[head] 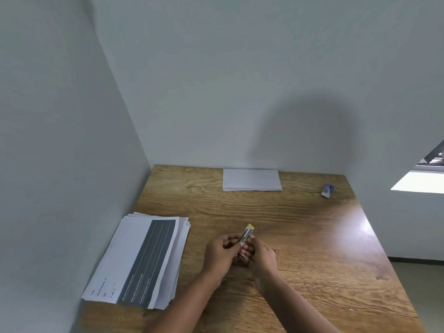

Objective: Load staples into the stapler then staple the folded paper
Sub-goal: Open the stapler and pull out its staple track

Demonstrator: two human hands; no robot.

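Stapler sits gripped between my left hand and right hand above the wooden table, with the folded paper lying far back near the wall.

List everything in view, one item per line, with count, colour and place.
Table: one, brown wood, set in the wall corner.
Folded paper: one, white, far edge, centre.
Staple box: one, blue and white, far right.
Paper stack: one stack, white with a dark grey band, near left.
Stapler: one, metal with a yellow tip, held above the table centre.
Left hand: one, gripping the stapler.
Right hand: one, on the stapler.
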